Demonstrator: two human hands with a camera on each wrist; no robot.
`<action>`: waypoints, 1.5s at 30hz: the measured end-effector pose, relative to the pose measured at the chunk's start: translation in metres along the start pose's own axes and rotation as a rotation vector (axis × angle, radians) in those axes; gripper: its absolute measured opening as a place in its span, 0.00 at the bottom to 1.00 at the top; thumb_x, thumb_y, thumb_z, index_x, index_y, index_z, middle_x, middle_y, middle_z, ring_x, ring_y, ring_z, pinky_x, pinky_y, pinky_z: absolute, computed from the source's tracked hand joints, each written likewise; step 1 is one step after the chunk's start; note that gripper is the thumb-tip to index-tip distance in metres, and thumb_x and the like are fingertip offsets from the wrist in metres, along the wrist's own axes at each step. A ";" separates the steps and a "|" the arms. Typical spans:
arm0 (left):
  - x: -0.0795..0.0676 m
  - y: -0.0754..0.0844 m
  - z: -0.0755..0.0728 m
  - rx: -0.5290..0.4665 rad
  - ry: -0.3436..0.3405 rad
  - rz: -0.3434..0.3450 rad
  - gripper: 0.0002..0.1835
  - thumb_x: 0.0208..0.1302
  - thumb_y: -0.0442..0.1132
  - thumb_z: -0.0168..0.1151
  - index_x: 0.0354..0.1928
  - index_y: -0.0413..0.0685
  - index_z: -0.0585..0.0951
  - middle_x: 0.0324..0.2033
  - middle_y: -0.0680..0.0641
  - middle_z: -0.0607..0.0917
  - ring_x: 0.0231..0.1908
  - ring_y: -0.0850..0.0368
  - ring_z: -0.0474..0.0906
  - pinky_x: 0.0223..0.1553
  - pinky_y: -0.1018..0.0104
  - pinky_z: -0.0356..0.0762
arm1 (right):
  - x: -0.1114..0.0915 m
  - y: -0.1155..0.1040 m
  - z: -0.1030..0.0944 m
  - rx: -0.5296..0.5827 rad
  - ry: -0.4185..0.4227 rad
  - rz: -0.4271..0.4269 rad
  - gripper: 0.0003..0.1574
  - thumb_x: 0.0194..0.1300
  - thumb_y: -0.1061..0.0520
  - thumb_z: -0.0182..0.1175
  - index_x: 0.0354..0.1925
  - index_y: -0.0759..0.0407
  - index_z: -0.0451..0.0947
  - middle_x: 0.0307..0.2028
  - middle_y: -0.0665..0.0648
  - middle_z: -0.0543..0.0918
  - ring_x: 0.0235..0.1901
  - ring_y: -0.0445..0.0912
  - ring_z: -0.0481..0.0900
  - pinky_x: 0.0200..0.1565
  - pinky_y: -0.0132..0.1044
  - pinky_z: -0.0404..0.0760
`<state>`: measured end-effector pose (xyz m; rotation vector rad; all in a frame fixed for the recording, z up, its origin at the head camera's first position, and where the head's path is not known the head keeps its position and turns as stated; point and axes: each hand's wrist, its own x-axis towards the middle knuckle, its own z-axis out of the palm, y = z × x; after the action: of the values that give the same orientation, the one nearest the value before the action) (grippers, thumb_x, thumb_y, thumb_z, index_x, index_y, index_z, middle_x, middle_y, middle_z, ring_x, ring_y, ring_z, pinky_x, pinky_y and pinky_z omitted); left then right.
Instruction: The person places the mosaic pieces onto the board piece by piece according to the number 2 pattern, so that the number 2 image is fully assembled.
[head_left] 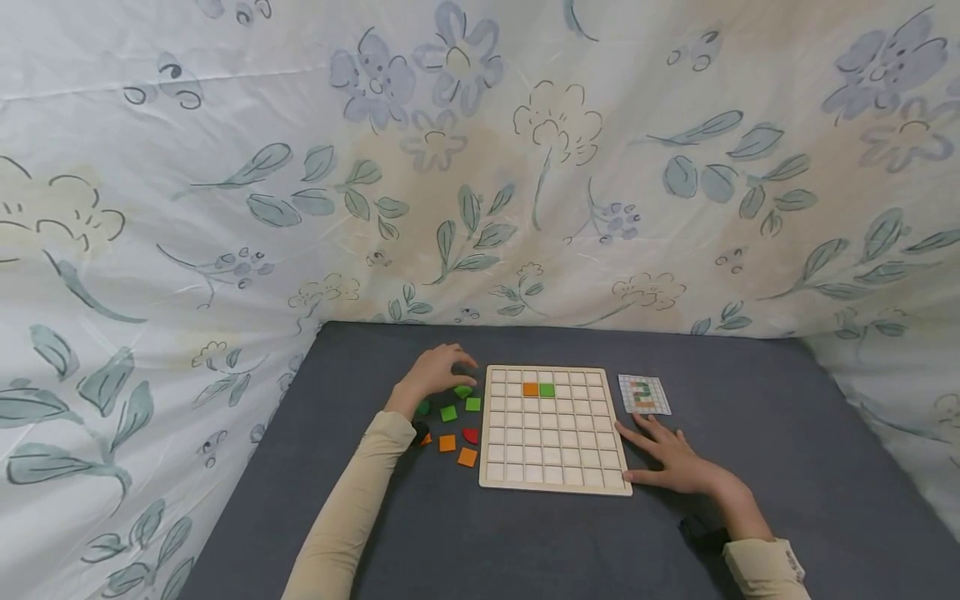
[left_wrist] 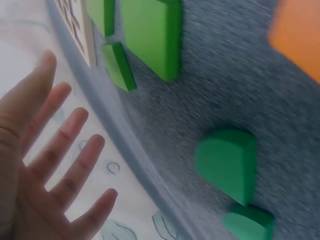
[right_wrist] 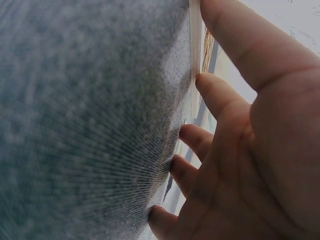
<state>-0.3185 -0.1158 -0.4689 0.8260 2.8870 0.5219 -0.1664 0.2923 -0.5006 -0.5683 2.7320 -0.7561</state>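
A pale grid board [head_left: 561, 435] lies on the dark table, with an orange square [head_left: 531, 389] and a green square [head_left: 547, 390] side by side in an upper row. Left of the board, my left hand [head_left: 438, 372] hovers over loose green pieces, fingers spread and empty in the left wrist view. Below it are a light green block [head_left: 448, 413] and a dark green rounded piece [left_wrist: 227, 162]. My right hand [head_left: 675, 462] rests at the board's right side, thumb and a fingertip against its edge, the other fingers spread on the table.
A small patterned card [head_left: 643, 394] lies right of the board, just beyond the right fingertips. Orange squares [head_left: 447, 443] and a red rounded piece [head_left: 470, 436] lie near the board's left edge. A floral cloth [head_left: 465, 242] hangs behind the table.
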 end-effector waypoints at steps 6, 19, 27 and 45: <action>-0.009 -0.009 -0.001 -0.001 0.013 -0.017 0.19 0.55 0.52 0.66 0.48 0.55 0.83 0.47 0.50 0.79 0.48 0.49 0.74 0.50 0.51 0.72 | 0.000 0.000 0.001 0.013 -0.002 -0.008 0.49 0.57 0.39 0.61 0.70 0.53 0.55 0.69 0.73 0.47 0.66 0.74 0.40 0.55 0.76 0.34; -0.023 -0.028 -0.003 -0.045 0.036 -0.075 0.18 0.55 0.51 0.66 0.48 0.55 0.83 0.47 0.49 0.79 0.48 0.50 0.75 0.51 0.51 0.73 | 0.001 -0.001 -0.001 -0.003 0.001 0.001 0.50 0.57 0.38 0.61 0.70 0.54 0.55 0.69 0.73 0.47 0.66 0.74 0.40 0.55 0.76 0.35; -0.034 -0.042 -0.004 -0.029 0.036 -0.114 0.18 0.55 0.51 0.66 0.48 0.56 0.83 0.44 0.51 0.79 0.44 0.53 0.75 0.47 0.54 0.74 | -0.001 -0.004 -0.005 -0.006 0.006 -0.013 0.48 0.57 0.40 0.61 0.70 0.52 0.55 0.68 0.73 0.47 0.66 0.74 0.40 0.55 0.76 0.36; -0.068 -0.065 -0.017 -0.097 -0.041 -0.075 0.20 0.57 0.48 0.65 0.50 0.48 0.82 0.45 0.45 0.79 0.47 0.47 0.73 0.49 0.47 0.71 | 0.000 0.000 0.000 -0.008 0.009 -0.011 0.50 0.56 0.38 0.62 0.70 0.54 0.56 0.68 0.73 0.47 0.66 0.74 0.41 0.54 0.76 0.36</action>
<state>-0.2958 -0.2086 -0.4758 0.7027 2.8172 0.6244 -0.1665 0.2918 -0.5010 -0.5833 2.7435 -0.7531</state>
